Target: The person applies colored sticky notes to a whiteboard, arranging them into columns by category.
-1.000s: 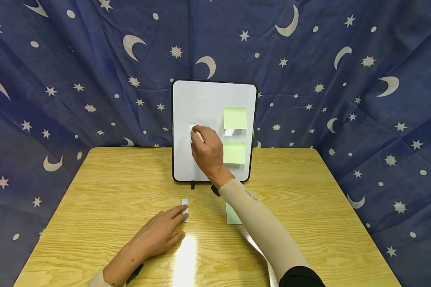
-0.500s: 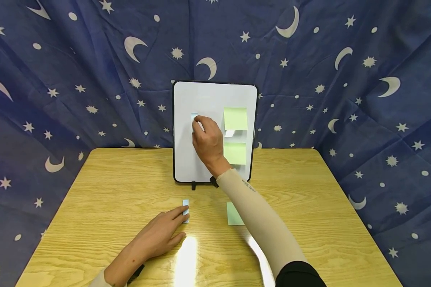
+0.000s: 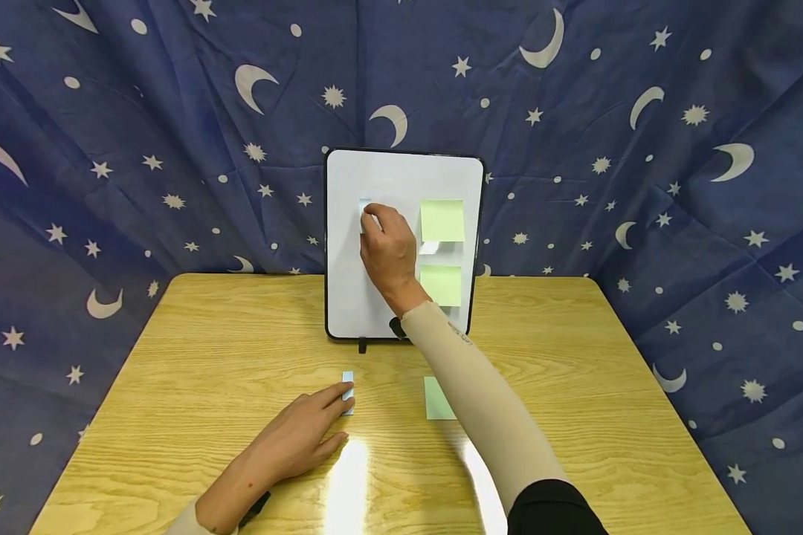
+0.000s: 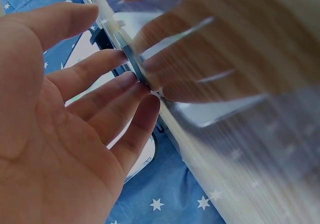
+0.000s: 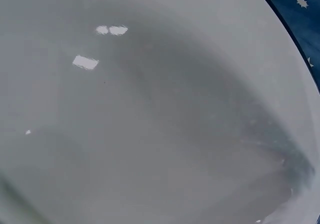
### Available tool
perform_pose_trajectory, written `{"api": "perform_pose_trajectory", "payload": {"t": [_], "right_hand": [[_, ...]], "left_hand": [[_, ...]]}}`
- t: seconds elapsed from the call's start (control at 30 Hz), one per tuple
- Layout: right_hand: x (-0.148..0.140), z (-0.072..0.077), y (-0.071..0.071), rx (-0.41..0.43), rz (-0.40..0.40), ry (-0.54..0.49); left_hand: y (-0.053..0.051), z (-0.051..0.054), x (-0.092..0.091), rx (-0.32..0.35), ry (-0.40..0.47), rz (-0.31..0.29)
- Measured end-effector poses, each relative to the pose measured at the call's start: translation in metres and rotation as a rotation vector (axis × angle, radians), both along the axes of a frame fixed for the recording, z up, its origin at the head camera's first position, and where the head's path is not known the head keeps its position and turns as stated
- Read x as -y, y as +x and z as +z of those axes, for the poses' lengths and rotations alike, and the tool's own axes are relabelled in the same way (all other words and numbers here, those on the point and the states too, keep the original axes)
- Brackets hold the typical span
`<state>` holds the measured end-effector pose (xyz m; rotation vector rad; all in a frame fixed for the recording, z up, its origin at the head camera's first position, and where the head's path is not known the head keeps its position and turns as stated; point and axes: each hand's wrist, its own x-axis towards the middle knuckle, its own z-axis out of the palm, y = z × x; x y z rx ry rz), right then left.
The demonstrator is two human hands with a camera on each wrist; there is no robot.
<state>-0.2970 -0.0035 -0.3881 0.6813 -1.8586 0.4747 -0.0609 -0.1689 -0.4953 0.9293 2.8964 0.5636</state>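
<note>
The right sleeve [image 3: 485, 397] bears small lettering [image 3: 459, 334], apparently "Let's Slim".

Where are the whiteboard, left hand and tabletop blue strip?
Whiteboard [image 3: 396, 177], head view: bare upper surface.
Left hand [image 3: 300, 431], head view: back of the hand.
Tabletop blue strip [image 3: 348, 377], head view: uncovered far end.

The left hand [image 3: 297, 432] lies low, outspread; the right hand [image 3: 391, 254] is raised, curled.

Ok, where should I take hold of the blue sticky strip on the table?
Probably pinch the far end of the blue sticky strip, coming from the whiteboard side: it's narrow and lies flat, that end is bare, and fingertips of the left hand cover parts nearer the person.
</note>
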Motion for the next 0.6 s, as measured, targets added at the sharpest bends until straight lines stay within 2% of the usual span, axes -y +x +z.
{"api": "perform_pose_trajectory", "payload": {"t": [0.37, 0.6], "right_hand": [[0.004, 0.001, -0.008, 0.011, -0.022, 0.005], [0.006, 0.003, -0.012, 0.020, -0.036, 0.002]], "left_hand": [[0.001, 0.000, 0.001, -0.026, 0.004, -0.006], [0.001, 0.000, 0.001, 0.000, -0.005, -0.001]]}}
